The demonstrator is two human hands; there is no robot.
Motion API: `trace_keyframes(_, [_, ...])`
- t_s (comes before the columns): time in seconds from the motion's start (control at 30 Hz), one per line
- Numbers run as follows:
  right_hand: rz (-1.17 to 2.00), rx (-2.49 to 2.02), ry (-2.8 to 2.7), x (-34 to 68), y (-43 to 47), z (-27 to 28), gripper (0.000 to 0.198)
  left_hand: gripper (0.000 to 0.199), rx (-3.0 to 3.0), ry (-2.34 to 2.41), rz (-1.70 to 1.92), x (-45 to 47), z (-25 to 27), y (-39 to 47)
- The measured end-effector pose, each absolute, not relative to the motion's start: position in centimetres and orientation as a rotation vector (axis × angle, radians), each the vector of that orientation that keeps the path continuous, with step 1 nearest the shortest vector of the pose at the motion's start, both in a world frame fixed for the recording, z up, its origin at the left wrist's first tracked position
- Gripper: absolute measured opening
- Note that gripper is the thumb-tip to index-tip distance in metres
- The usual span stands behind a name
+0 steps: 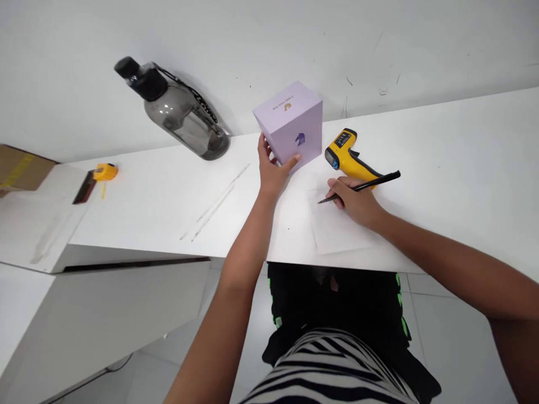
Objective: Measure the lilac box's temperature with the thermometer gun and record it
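My left hand (273, 171) grips the lower part of a lilac box (306, 132), thumb across its front and fingers along its left side. The box bears a gold mark on top and a dark purple emblem on the front. In my right hand (356, 202) is a black pen (381, 179), its tip at the upper left of a white sheet of paper (337, 238) on the desk. Just behind that hand lies a yellow and black infrared thermometer (351, 160). Whether the pen tip touches the paper I cannot tell.
A grey transparent bottle (185, 115) with a black cap stands near the wall, left of the box. Farther left are a yellow tape measure (105, 171), a dark flat object (85, 187) and a cardboard box (25, 168). The white desk's (138, 224) front edge runs before me.
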State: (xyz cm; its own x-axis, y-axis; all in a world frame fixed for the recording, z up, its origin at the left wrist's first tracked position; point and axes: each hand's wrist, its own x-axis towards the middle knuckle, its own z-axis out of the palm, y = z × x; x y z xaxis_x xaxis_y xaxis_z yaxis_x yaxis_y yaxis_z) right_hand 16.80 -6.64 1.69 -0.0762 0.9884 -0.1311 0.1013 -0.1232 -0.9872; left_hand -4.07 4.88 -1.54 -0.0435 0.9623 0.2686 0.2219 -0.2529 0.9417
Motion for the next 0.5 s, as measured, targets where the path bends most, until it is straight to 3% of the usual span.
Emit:
trace_keyframes(0.13, [1.373,-1.232,-1.304,17.51,-6.58,1.48,0.044,0.118,1.541,1.279,1.339,-4.24,-1.72,5.02])
trace_keyframes(0.37, [1.293,-1.309,-1.481,17.09,-7.35,1.94,0.028,0.117,1.503,1.272,1.378,-4.15,-1.53,4.83])
trace_keyframes(0.5, [1.255,-1.304,-1.550,16.98,-7.41,1.41,0.035,0.116,1.497,1.254,1.389,-4.00,-1.33,4.68])
